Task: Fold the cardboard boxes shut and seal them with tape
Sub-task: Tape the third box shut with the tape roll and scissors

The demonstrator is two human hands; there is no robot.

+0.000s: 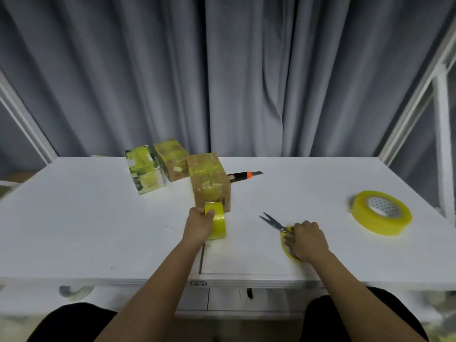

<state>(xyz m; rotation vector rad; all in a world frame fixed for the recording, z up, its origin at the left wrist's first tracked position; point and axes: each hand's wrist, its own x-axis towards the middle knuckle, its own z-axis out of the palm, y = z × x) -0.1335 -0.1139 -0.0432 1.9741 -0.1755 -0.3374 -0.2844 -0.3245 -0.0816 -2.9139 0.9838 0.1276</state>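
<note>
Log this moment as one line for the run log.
left hand: holds tape roll at nearest box | right hand: grips scissors, blades open | tape uncut

Head-worn camera looks forward and down, close over the white table point(74, 218).

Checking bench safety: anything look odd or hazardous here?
Yes. The black-and-orange utility knife lies behind the nearest taped cardboard box with its blade extended, on the white table.
</note>
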